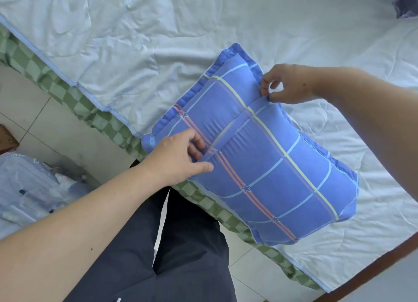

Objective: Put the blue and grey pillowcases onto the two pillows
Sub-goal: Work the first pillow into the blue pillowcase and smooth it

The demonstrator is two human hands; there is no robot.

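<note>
**Blue pillowcase on pillow, both hands at the back flap**

Right hand (288,84): thumb and forefinger pinched closed on the far end of the overlapping flap of the blue pillowcase (260,166); remaining fingers curled. Grip closed on fabric.

Left hand (178,157): fingers tucked under the near end of the same flap, thumb lying on top of it. Grip closed on the flap edge.

Blue pillowcase: checked blue cloth with pale, yellow and orange stripes and small stars, with a frilled border. It is filled and plump; the pillow inside is covered and not itself visible. It lies slantwise at the near edge of the bed, its lower corner overhanging the side.

Bed (203,30): covered by a pale, wrinkled quilt; a green chequered sheet (74,100) shows along the side below it.

Second item: a grey-purple cloth object (407,3) at the far top right corner of the bed, cut by the frame; whether pillow or case cannot be told.

Surroundings: tiled floor (45,120); dark trousers (181,256) of the person; a light-blue bundle (27,188) on the floor at left.
</note>
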